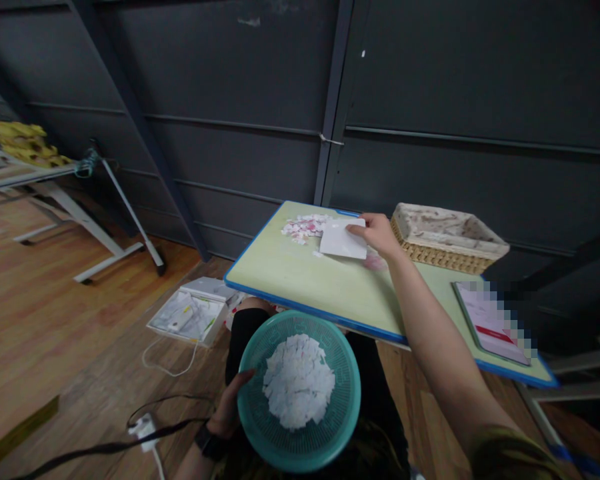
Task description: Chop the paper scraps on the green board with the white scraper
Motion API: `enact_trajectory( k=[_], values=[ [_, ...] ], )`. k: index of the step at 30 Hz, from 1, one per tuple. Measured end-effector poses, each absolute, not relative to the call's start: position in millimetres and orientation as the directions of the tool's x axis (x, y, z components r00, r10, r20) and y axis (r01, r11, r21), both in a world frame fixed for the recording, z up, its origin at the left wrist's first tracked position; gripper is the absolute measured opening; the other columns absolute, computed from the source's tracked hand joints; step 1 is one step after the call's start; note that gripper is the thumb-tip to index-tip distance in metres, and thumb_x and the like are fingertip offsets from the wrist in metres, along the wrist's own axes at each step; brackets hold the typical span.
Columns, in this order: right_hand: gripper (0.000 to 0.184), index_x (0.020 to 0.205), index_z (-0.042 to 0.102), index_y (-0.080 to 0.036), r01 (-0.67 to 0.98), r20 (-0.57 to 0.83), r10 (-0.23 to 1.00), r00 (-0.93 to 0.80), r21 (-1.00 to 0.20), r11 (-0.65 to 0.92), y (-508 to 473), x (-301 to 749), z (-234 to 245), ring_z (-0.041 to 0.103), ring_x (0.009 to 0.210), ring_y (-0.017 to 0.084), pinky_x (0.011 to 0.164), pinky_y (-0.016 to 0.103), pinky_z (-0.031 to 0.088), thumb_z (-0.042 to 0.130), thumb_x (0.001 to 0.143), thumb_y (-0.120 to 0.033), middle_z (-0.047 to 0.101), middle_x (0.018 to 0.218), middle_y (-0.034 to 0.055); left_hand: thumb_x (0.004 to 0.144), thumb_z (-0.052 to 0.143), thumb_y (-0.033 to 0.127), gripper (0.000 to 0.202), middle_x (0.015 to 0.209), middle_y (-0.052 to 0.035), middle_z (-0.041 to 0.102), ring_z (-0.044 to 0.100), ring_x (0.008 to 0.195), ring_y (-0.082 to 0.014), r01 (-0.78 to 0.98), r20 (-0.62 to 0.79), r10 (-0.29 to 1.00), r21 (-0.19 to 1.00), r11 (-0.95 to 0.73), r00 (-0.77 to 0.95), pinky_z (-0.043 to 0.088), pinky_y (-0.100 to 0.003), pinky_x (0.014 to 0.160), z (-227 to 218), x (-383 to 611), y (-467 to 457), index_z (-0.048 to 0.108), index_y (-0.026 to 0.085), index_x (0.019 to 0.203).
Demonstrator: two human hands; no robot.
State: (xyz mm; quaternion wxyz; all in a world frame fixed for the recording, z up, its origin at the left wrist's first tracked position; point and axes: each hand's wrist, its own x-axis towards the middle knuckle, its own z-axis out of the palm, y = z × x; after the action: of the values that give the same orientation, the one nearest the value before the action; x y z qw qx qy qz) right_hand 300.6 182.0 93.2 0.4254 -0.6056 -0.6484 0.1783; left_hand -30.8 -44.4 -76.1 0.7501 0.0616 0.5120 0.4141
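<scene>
In my lap sits a round green plastic colander [347, 393] with a heap of small white paper pieces [299, 381] in it. My left hand [231, 403] grips its left rim, thumb over the edge. My right hand [373, 233] reaches over the small table [300, 280] and pinches a white sheet of card or stiff paper [344, 240] by its right edge. Just left of that sheet lies a loose pile of pink and white paper scraps [305, 227]. Some pinkish paper [375, 260] shows below my right hand.
A cloth-lined wicker basket [445, 257] stands at the table's back right, with a tablet-like flat device [493, 323] in front of it. On the floor left are an open white box [187, 317] and a power strip [144, 430] with cables. Dark metal panels [240, 160] close off the back.
</scene>
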Motion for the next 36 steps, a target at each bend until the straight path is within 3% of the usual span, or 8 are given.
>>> enact_trajectory(
  k=[19,29,36],
  values=[
    [0.031,0.062,0.06,-0.016,0.561,0.286,0.957,0.042,-0.8,0.214,178,292,93,0.043,0.059,0.015,0.055,0.029,0.027,0.066,0.058,-0.047,0.052,0.06,0.0016,0.063,0.078,0.024,0.031,0.091,-0.013,0.081,0.072,0.099,-0.0375,-0.553,-0.696,0.706,0.538,0.636,0.135,0.054,-0.047,0.092,-84,-35,-44,0.077,0.009,0.09],
    [0.028,0.058,0.055,-0.018,0.549,0.238,0.97,0.047,-0.818,0.174,178,299,94,0.04,0.056,0.012,0.054,0.027,0.025,0.066,0.055,-0.044,0.048,0.056,-0.0024,0.065,0.076,0.023,0.028,0.09,-0.0136,0.081,0.071,0.103,-0.038,-0.546,-0.69,0.713,0.551,0.631,0.127,0.053,-0.048,0.094,-85,-35,-43,0.076,0.009,0.088],
    [0.03,0.06,0.056,-0.017,0.51,0.221,0.975,0.038,-0.843,0.171,175,292,96,0.04,0.057,0.013,0.054,0.028,0.026,0.066,0.054,-0.045,0.048,0.057,-0.0014,0.071,0.071,0.021,0.03,0.093,-0.0144,0.081,0.072,0.101,-0.0373,-0.547,-0.721,0.68,0.518,0.658,0.135,0.054,-0.049,0.093,-75,-32,-45,0.075,0.008,0.098]
  ],
)
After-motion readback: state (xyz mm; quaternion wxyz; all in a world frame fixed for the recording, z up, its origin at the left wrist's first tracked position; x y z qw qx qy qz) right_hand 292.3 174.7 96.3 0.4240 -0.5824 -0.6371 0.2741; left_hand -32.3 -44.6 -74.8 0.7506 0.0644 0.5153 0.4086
